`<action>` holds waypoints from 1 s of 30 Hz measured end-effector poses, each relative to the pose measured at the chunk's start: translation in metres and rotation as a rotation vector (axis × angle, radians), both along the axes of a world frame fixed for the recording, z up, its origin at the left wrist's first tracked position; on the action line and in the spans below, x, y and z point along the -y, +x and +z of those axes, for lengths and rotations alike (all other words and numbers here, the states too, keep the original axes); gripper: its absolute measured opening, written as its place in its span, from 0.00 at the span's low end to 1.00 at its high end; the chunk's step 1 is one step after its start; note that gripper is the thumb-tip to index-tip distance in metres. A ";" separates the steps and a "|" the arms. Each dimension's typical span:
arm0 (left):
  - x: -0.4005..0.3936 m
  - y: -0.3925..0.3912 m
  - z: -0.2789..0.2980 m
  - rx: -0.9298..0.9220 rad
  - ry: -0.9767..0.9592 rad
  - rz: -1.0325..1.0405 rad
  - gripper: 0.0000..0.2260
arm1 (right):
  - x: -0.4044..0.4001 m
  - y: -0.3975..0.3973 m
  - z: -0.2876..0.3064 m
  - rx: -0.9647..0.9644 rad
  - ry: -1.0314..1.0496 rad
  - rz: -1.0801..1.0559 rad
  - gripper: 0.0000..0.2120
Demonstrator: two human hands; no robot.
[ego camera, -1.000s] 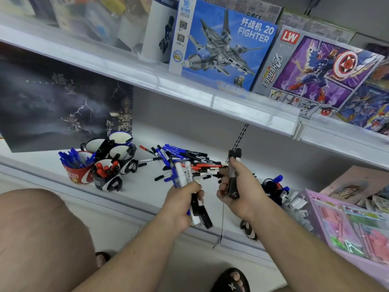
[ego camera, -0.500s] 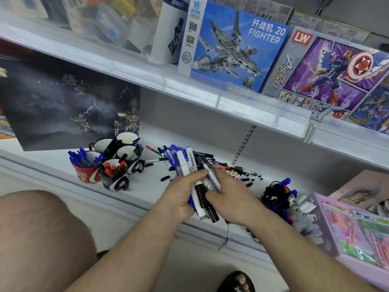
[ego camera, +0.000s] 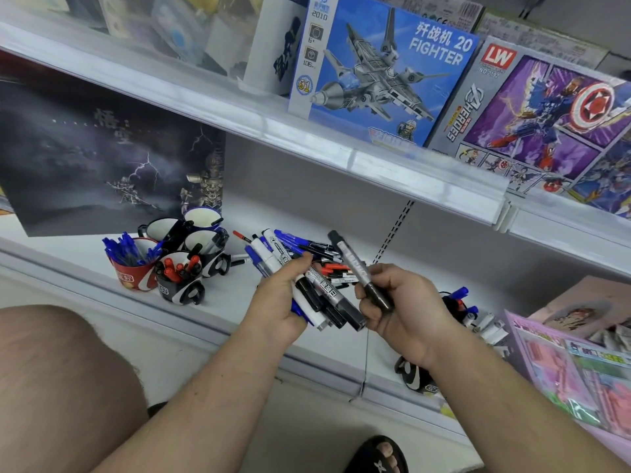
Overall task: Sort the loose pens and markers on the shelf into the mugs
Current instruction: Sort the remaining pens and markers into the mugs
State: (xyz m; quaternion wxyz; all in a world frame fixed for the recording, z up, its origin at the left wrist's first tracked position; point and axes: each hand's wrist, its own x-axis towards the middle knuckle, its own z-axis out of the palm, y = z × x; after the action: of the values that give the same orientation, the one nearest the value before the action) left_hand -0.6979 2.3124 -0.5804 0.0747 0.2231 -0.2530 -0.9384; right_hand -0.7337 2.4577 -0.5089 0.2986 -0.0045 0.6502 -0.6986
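Markers [ego camera: 317,288] lie bundled in the left hand [ego camera: 280,302], fingers curled round them, while the right hand [ego camera: 403,302] pinches one black marker [ego camera: 358,268] slanting up-left, its long axis aimed toward the mugs [ego camera: 181,264] standing well off left on the shelf [ego camera: 232,302].

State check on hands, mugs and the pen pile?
left hand: grips a bundle of markers
right hand: holds one black marker
red mug: upright, full of blue pens
front panda mug: upright, holds red pens
rear mugs: upright, nearly empty
loose pile: still unsorted on shelf
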 end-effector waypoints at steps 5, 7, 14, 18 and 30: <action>-0.001 0.000 -0.002 0.053 -0.011 0.045 0.18 | 0.011 0.013 -0.020 -0.355 0.186 0.024 0.09; 0.001 0.001 -0.003 0.107 -0.028 0.118 0.19 | 0.014 0.017 -0.028 -0.470 0.231 0.061 0.13; 0.026 0.002 0.002 0.204 -0.114 0.249 0.19 | 0.037 0.014 -0.037 -0.603 0.333 0.124 0.17; 0.052 -0.001 0.011 0.239 -0.224 0.301 0.15 | 0.067 0.008 -0.045 -0.559 0.307 -0.034 0.12; 0.196 0.003 0.032 0.393 -0.846 0.008 0.09 | 0.166 -0.077 -0.066 -0.666 0.407 0.035 0.11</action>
State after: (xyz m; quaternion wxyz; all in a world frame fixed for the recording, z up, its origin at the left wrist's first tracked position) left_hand -0.6946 2.1163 -0.5484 0.1134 0.3477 -0.6219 -0.6925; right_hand -0.8110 2.2915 -0.5746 0.0780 -0.1829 0.8367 -0.5104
